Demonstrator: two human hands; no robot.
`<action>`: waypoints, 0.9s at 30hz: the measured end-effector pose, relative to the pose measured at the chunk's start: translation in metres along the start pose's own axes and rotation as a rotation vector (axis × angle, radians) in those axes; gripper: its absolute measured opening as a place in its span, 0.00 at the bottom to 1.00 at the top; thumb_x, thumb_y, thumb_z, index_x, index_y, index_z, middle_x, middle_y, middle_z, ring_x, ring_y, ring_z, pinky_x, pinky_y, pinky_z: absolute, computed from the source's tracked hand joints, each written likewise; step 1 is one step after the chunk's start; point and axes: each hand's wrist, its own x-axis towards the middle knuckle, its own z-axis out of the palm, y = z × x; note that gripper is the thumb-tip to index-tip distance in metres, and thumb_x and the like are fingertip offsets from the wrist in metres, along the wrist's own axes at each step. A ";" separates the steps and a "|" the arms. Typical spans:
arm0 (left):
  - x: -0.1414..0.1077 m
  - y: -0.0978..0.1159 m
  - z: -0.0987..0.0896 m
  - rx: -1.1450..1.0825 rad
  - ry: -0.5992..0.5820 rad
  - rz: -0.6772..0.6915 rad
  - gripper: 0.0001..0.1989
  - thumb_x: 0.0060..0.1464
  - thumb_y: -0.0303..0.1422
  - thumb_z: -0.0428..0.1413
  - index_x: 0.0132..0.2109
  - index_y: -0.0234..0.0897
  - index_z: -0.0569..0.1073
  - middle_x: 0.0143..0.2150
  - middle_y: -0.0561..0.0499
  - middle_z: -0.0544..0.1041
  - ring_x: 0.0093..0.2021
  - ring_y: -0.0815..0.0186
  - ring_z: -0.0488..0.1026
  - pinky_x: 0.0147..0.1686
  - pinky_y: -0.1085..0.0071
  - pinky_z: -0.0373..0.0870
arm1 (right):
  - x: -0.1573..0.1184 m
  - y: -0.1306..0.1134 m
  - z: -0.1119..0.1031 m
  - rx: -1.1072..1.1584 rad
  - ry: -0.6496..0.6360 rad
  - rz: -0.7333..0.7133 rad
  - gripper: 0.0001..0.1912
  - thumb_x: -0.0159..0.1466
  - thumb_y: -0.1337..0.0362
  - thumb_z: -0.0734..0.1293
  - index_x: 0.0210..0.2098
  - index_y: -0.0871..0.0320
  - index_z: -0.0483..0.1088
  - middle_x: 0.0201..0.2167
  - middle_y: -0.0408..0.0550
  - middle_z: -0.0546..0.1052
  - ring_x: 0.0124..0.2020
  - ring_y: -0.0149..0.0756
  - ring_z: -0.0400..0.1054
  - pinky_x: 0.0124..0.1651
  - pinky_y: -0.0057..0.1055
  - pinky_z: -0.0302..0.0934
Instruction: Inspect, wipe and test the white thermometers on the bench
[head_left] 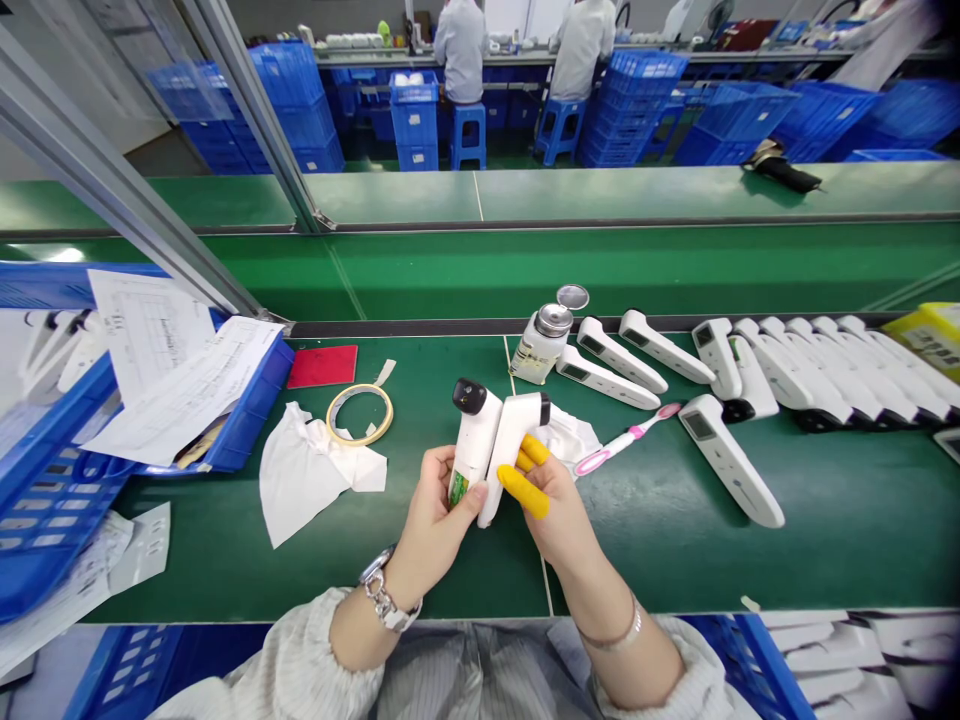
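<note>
My left hand is wrapped round a white handheld infrared thermometer with a black tip; a green patch shows low on its handle. Close against it stands a second white thermometer, gripped by my right hand, which wears yellow finger cots. The left thumb also reaches the second one's lower end. Behind the right hand lie a crumpled white cloth and a pink-and-white toothbrush. Another thermometer lies flat to the right.
Further thermometers lie in a row at right. A metal-topped bottle stands near the back rail. Left are a tape roll, white cloth, red card and blue crate with papers. A metal post slants up at left.
</note>
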 end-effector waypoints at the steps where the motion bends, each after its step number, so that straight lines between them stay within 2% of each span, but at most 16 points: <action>1: 0.001 0.000 0.000 -0.043 -0.004 -0.030 0.16 0.52 0.35 0.57 0.46 0.39 0.61 0.43 0.50 0.71 0.42 0.67 0.69 0.38 0.73 0.66 | 0.000 0.000 0.000 -0.008 0.006 -0.002 0.19 0.57 0.65 0.70 0.48 0.53 0.68 0.44 0.46 0.75 0.44 0.41 0.70 0.48 0.36 0.63; 3: 0.003 0.000 -0.001 -0.129 -0.044 -0.109 0.17 0.49 0.33 0.59 0.43 0.39 0.61 0.38 0.52 0.71 0.35 0.70 0.69 0.31 0.76 0.65 | 0.000 0.001 0.000 -0.018 0.026 -0.002 0.19 0.56 0.65 0.71 0.47 0.53 0.68 0.42 0.45 0.76 0.42 0.41 0.70 0.46 0.35 0.64; 5: 0.004 0.001 -0.002 -0.190 -0.075 -0.159 0.18 0.48 0.31 0.60 0.43 0.39 0.61 0.35 0.54 0.72 0.32 0.72 0.69 0.30 0.77 0.64 | 0.000 0.000 0.000 -0.003 0.063 0.009 0.17 0.56 0.65 0.71 0.45 0.53 0.68 0.39 0.45 0.77 0.41 0.41 0.70 0.44 0.35 0.65; 7: 0.005 0.001 -0.001 -0.234 -0.089 -0.170 0.21 0.46 0.30 0.61 0.46 0.38 0.62 0.38 0.52 0.74 0.35 0.70 0.71 0.35 0.74 0.67 | 0.001 -0.001 0.001 0.041 0.093 0.029 0.16 0.56 0.65 0.71 0.44 0.53 0.68 0.38 0.44 0.77 0.39 0.40 0.71 0.42 0.35 0.66; 10: 0.006 0.002 -0.001 -0.278 -0.103 -0.175 0.23 0.47 0.30 0.61 0.50 0.37 0.65 0.46 0.47 0.74 0.45 0.64 0.71 0.45 0.68 0.67 | 0.002 -0.002 0.002 0.107 0.085 0.055 0.16 0.57 0.65 0.70 0.45 0.53 0.67 0.39 0.44 0.77 0.38 0.39 0.72 0.41 0.33 0.66; 14: 0.006 0.002 0.000 -0.299 -0.078 -0.168 0.20 0.52 0.32 0.56 0.52 0.37 0.65 0.52 0.45 0.72 0.51 0.61 0.68 0.50 0.66 0.64 | 0.003 -0.003 0.002 0.153 0.063 0.079 0.17 0.58 0.66 0.69 0.47 0.53 0.67 0.43 0.45 0.76 0.42 0.40 0.71 0.41 0.32 0.67; 21: 0.006 0.003 0.000 -0.297 -0.113 -0.132 0.19 0.54 0.32 0.55 0.54 0.38 0.65 0.51 0.46 0.72 0.50 0.61 0.69 0.49 0.66 0.66 | 0.002 -0.001 -0.001 0.170 -0.001 0.077 0.18 0.60 0.67 0.68 0.49 0.53 0.67 0.47 0.45 0.74 0.49 0.41 0.67 0.47 0.34 0.64; 27: 0.007 0.002 -0.001 -0.286 -0.120 -0.115 0.18 0.54 0.31 0.55 0.53 0.39 0.66 0.50 0.47 0.73 0.48 0.63 0.70 0.48 0.67 0.66 | 0.001 -0.001 -0.001 0.134 -0.012 0.066 0.18 0.59 0.66 0.68 0.49 0.52 0.66 0.46 0.45 0.75 0.47 0.41 0.68 0.46 0.33 0.64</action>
